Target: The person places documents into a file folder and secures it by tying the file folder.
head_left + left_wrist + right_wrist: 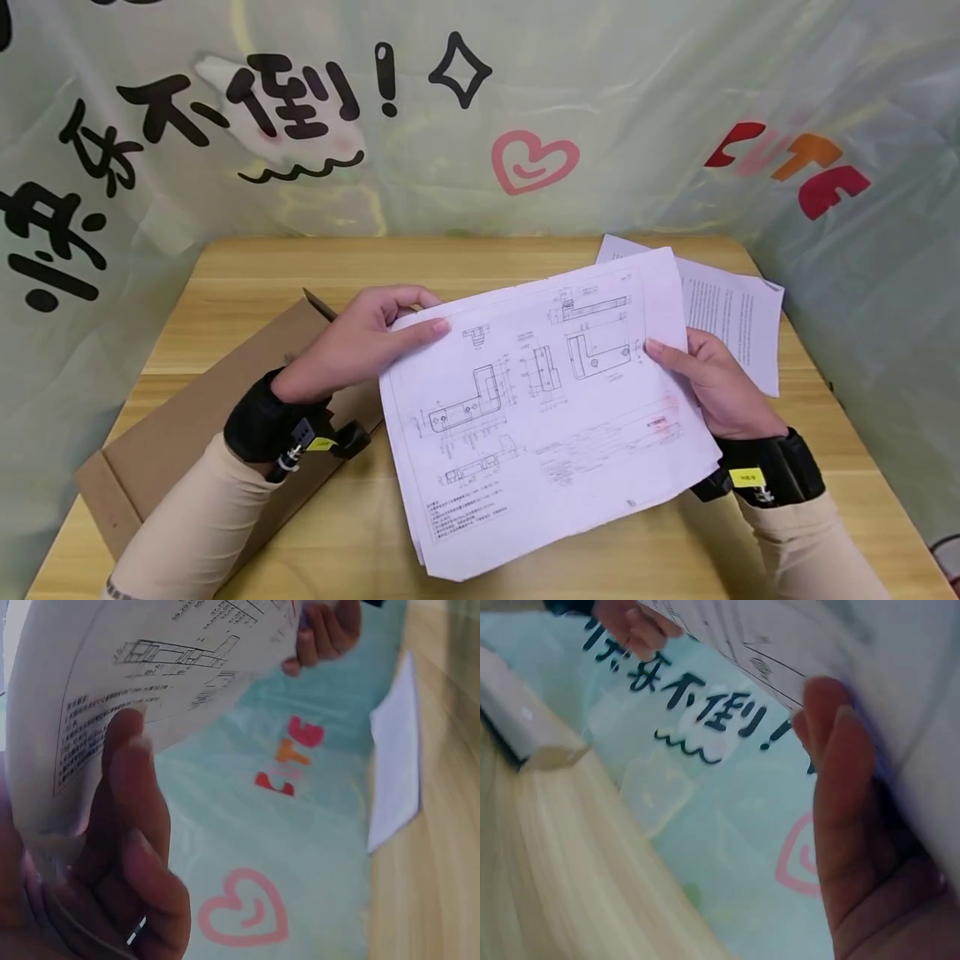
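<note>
A small stack of white paper sheets (525, 417) printed with technical drawings is held up, tilted, over the table. My left hand (367, 333) pinches its upper left corner, thumb on the printed face and fingers behind. At the right edge, my right hand (720, 379) grips the sheets the same way, thumb in front. Seen from the left wrist, fingers (142, 795) curl behind the sheets (180, 667), which bow. In the right wrist view, fingers (844, 772) support the back of the paper.
A flat brown cardboard box (217, 392) lies at the left under my left forearm. More printed sheets (727, 308) lie at the back right of the wooden table (420, 262). A curtain (637, 100) with lettering and a heart hangs behind the table.
</note>
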{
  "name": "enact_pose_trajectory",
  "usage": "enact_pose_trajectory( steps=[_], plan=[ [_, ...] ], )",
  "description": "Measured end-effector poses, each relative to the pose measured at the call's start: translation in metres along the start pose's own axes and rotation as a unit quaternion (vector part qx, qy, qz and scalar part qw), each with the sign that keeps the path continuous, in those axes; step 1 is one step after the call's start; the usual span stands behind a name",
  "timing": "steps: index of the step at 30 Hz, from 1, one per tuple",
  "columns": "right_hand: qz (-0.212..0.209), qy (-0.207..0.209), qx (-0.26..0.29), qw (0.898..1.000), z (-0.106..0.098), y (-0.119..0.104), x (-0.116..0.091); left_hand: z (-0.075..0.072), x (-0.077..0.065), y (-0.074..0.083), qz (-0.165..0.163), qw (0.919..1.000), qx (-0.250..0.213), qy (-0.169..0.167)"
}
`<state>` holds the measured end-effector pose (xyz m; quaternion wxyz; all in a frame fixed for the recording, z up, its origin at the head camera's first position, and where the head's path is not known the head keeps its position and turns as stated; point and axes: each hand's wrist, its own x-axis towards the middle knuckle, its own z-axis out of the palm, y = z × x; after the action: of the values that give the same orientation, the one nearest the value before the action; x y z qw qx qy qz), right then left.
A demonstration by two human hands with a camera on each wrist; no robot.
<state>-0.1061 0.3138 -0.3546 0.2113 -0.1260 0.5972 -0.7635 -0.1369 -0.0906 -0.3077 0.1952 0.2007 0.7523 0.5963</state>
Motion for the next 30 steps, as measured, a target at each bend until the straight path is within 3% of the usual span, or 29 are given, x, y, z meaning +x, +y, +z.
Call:
enact_pose_trajectory(
  steps=[4, 10, 18, 26, 30],
  plan=[
    [-0.018, -0.002, 0.019, 1.0, 0.003, -0.004, 0.001, -0.003, -0.007, 0.0, 0.0, 0.9989, -0.044, -0.018],
    [-0.033, 0.055, 0.047, 0.997, 0.007, -0.004, 0.004, -0.004, -0.013, -0.012, 0.005, 0.9923, -0.123, -0.013],
    [-0.017, 0.086, 0.045, 0.995, 0.011, 0.0, 0.006, 0.01, -0.013, -0.03, -0.018, 0.9892, -0.135, -0.053],
    [0.027, 0.07, 0.002, 0.997, 0.006, 0.002, 0.003, 0.02, -0.012, -0.045, -0.024, 0.9849, -0.164, -0.048],
    [0.026, 0.074, -0.026, 0.997, 0.006, 0.005, 0.005, 0.02, -0.011, -0.047, -0.025, 0.9861, -0.157, -0.047]
  ],
)
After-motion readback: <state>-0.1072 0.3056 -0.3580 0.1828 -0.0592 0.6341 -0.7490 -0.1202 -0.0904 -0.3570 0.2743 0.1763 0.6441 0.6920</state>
